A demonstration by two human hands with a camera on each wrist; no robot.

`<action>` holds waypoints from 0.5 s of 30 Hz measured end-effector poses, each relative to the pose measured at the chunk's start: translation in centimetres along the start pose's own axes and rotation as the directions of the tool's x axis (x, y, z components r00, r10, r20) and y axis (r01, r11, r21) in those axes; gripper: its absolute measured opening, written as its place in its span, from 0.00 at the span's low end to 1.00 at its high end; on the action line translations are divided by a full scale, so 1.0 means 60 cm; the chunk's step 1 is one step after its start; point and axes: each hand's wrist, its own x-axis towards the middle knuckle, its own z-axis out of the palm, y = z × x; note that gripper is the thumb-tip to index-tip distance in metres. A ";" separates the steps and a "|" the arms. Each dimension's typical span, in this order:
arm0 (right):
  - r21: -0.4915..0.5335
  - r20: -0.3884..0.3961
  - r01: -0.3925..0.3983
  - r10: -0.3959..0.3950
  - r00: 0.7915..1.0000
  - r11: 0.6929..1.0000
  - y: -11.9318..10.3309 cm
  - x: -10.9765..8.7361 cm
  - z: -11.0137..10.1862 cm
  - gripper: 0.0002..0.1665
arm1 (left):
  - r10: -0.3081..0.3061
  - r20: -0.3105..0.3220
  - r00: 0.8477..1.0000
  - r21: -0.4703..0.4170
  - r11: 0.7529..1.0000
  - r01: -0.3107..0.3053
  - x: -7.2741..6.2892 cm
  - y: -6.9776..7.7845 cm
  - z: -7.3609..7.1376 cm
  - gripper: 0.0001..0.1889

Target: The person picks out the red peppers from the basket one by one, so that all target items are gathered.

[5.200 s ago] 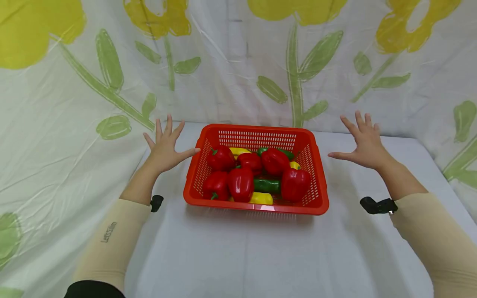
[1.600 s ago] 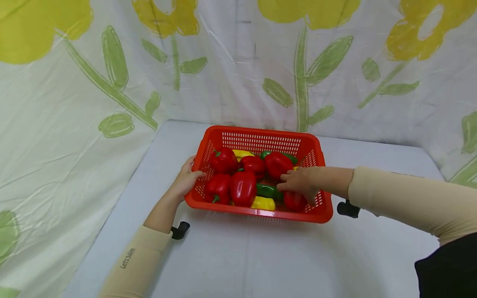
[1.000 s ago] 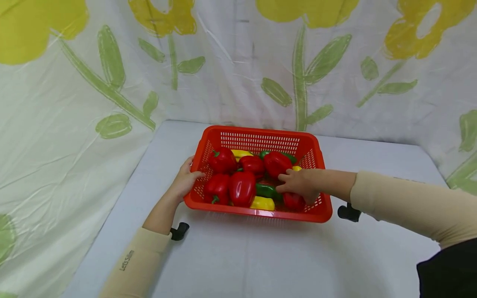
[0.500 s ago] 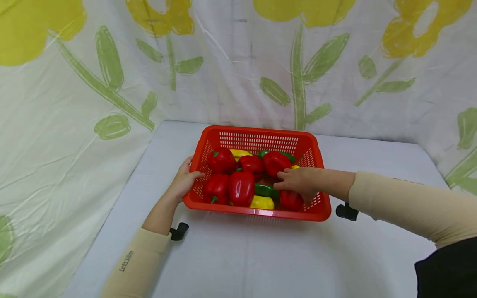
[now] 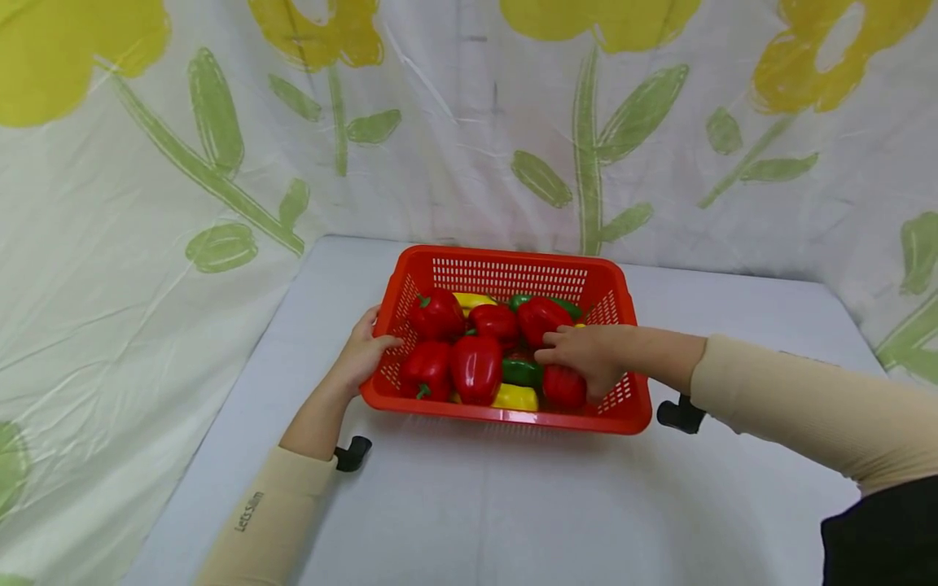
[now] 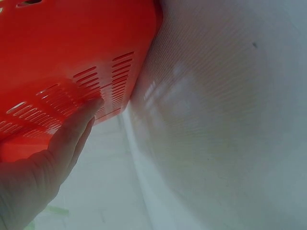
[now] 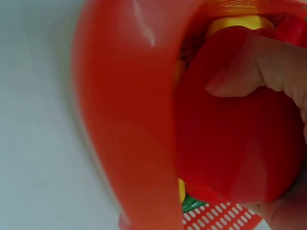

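Observation:
A red plastic basket [image 5: 506, 417] with slotted walls holds several red bell peppers [image 5: 476, 370], plus green and yellow vegetables. My left hand [image 5: 364, 352] holds the basket's left end, thumb over the rim; in the left wrist view its fingers [image 6: 76, 129] lie along the outer wall. Reaching in over the right end, my right hand [image 5: 586, 354] grips a red bell pepper [image 5: 563, 387] in the front right part. Thumb and fingers wrap around that pepper [image 7: 240, 139] in the right wrist view. My palm hides its right side in the head view.
Beside the gripped pepper lie a green pepper [image 5: 522, 372] and a yellow pepper [image 5: 516, 397]. Another red bell pepper [image 5: 541, 319] sits just behind my right fingertips. The basket stands on a white table [image 5: 454, 505], with a flower-patterned curtain [image 5: 469, 163] behind it.
Both hands were spread on either side of the basket; then the left took its end and the right reached in. Lately the right hand and its pepper have shifted slightly left.

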 end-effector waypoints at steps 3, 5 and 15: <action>0.035 0.004 -0.001 0.000 1.000 0.999 0.001 -0.001 -0.003 0.48 | 0.001 -0.002 1.000 -0.004 1.000 -0.001 0.001 0.000 0.000 0.33; 0.055 0.003 -0.008 0.008 1.000 0.998 0.001 -0.002 -0.006 0.48 | -0.001 -0.001 1.000 -0.004 1.000 0.001 0.001 0.000 0.001 0.32; 0.233 -0.062 -0.013 0.028 0.998 0.972 0.010 -0.014 -0.013 0.46 | -0.003 0.001 1.000 -0.003 1.000 0.003 0.000 0.001 0.000 0.33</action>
